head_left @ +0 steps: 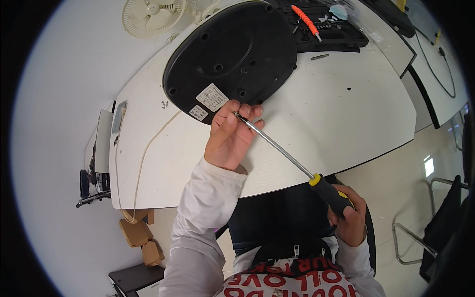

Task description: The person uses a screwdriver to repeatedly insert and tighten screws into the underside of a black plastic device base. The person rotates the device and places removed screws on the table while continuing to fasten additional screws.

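Observation:
My right hand (351, 218) is wrapped round the black and yellow handle of a long screwdriver (283, 148), close to my lap. The shaft slants up to the left, over the table edge. At its tip, the thumb and fingers of my left hand (228, 134) pinch a tiny metal piece that looks like a screw; its exact shape is hard to make out. Just beyond my left fingers lies a large black oval plastic housing (225, 54), with round holes and two white labels. The fingertips overlap its near edge in view; whether they touch it I cannot tell.
Several small screws (165, 104) lie left of the housing. A black tool case (336, 37) at the back holds bits and an orange flexible shaft (306, 21). A loose bit (319, 57) rests nearby. A cable (153, 141) crosses the white table; a fan (153, 15) stands behind.

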Demonstrator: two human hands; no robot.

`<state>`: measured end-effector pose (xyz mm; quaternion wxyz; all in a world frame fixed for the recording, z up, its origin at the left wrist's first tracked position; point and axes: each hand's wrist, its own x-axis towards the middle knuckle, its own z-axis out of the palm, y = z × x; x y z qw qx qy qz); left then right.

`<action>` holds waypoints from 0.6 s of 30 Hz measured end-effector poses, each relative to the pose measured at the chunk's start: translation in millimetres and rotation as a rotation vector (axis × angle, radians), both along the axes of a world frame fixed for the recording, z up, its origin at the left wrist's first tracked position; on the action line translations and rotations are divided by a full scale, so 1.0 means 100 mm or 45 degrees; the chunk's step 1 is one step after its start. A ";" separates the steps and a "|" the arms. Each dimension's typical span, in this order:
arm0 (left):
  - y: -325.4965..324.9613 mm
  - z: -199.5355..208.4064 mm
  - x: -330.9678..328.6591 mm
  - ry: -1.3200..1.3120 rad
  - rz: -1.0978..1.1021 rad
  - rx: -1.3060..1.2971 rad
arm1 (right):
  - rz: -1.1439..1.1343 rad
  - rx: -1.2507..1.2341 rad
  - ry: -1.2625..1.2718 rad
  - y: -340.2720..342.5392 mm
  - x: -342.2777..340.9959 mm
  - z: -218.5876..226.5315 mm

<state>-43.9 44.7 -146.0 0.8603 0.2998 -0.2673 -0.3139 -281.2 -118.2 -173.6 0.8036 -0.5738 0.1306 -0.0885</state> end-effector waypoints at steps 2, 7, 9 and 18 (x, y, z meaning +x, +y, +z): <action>0.00 0.01 0.00 -0.029 0.020 0.037 | 0.002 -0.015 0.004 0.00 0.00 -0.01; 0.02 0.01 0.00 -0.115 0.095 0.138 | -0.048 -0.265 -0.027 -0.04 -0.02 0.02; 0.02 0.02 0.00 -0.115 0.102 0.172 | -0.070 -0.353 -0.036 -0.08 -0.04 0.05; 0.03 -0.04 0.03 0.017 -0.057 0.045 | -0.260 -0.932 -0.228 -0.02 -0.05 0.06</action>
